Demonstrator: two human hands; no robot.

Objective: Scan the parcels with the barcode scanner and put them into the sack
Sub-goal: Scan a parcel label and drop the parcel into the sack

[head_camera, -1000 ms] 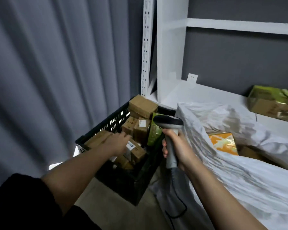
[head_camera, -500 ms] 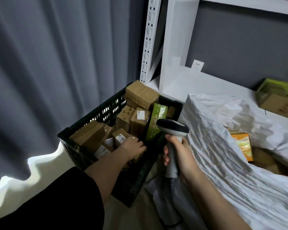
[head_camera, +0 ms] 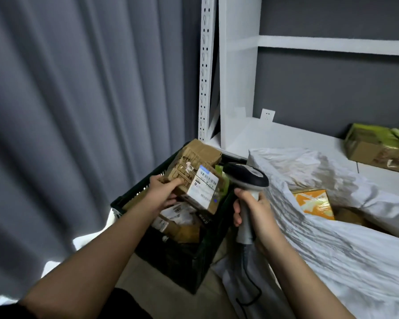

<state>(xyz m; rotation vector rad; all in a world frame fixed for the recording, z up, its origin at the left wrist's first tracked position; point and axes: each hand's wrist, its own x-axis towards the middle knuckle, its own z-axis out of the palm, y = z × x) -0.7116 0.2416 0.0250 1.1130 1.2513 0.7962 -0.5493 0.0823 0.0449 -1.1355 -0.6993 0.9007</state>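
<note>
Left hand (head_camera: 161,192) grips labelled parcel (head_camera: 194,185) above the crate (head_camera: 177,254), right hand (head_camera: 251,210) clamps scanner (head_camera: 247,178) beside it: tilt label flat to scanner head, then drop into sack (head_camera: 332,238).

Tight gap btwn crate and sack; open air above both.

Black crate (head_camera: 171,261) packed w/ boxes to the rim, so no way down inside. Held parcel (head_camera: 194,183) and barcode scanner (head_camera: 247,178) sit side by side just above crate's far right corner, narrow gap btwn them. White sack (head_camera: 332,245) bulges up on the right; its mouth is open near the orange box (head_camera: 313,201). Curtain (head_camera: 78,111) walls the left; shelf upright (head_camera: 235,77) blocks behind crate.
</note>
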